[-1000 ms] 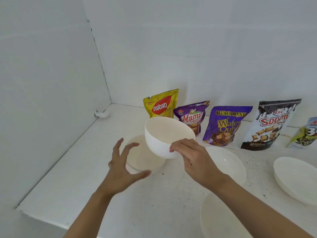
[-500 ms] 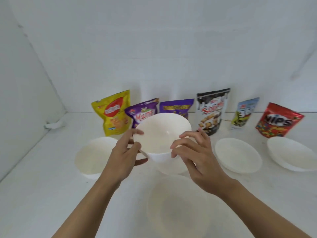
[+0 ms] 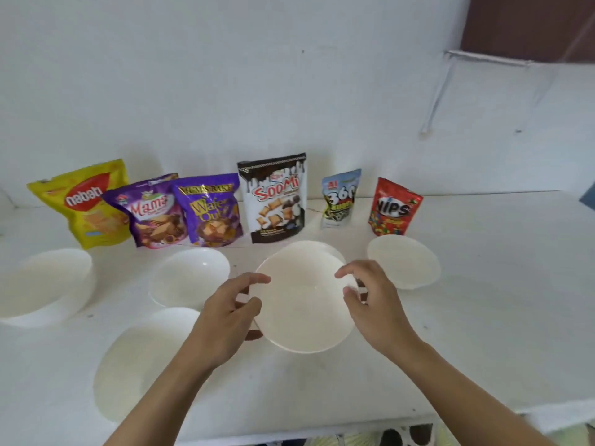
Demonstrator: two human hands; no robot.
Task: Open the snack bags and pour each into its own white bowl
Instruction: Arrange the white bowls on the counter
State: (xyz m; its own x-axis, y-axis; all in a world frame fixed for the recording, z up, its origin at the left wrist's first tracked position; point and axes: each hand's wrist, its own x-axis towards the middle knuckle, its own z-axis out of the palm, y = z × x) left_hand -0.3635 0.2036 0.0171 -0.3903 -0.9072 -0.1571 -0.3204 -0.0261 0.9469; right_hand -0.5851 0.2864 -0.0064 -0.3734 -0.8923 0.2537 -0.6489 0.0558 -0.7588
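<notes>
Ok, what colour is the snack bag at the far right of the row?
The bag is red with white lettering, clearest in the head view.

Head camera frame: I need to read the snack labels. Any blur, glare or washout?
Head view: slightly motion-blurred, though the black Soomi snack bag reads; glare streaks the glossy red Nips snack bag; the near-left white bowl nearly melts into the white table.

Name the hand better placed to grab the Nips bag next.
Probably right: the right hand grips the held bowl at its right rim, nearer the Nips bag; the left hand is farther.
</notes>
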